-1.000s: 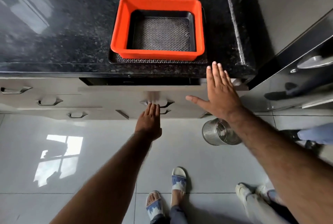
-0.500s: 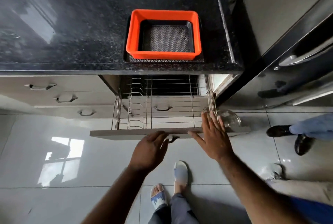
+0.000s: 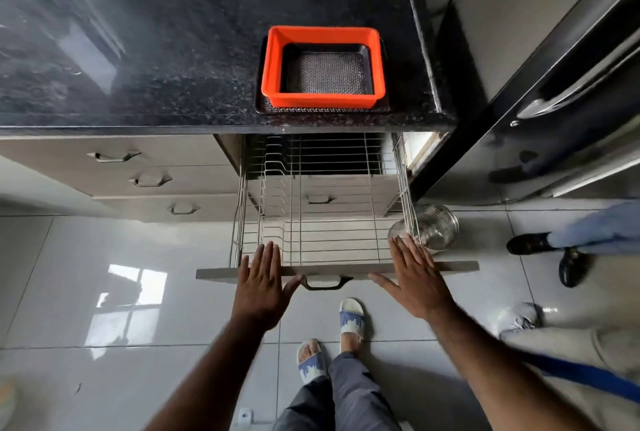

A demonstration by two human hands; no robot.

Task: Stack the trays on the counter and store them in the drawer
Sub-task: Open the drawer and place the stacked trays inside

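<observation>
An orange tray (image 3: pixel 270 70) sits nested on a wider black tray (image 3: pixel 322 109) on the dark granite counter (image 3: pixel 156 49), with a smaller black mesh-bottomed tray (image 3: pixel 329 72) inside it. Below the stack, the top wire-basket drawer (image 3: pixel 450 266) stands pulled far out and holds nothing I can see. My left hand (image 3: pixel 261 287) is flat, fingers spread, over the drawer front left of its handle (image 3: pixel 323 282). My right hand (image 3: pixel 415 278) is flat and spread over the drawer front on the right. Neither hand holds anything.
A dark fridge (image 3: pixel 554 67) stands right of the counter. A steel mesh bin (image 3: pixel 434 228) sits on the tiled floor by the drawer's right side. Shut drawers (image 3: pixel 149 179) lie to the left. Another person's shoes (image 3: pixel 530 243) and legs are at the right.
The drawer went from nearly shut to pulled far out. My left hand let go of the handle and now lies open; both hands moved back with the drawer front.
</observation>
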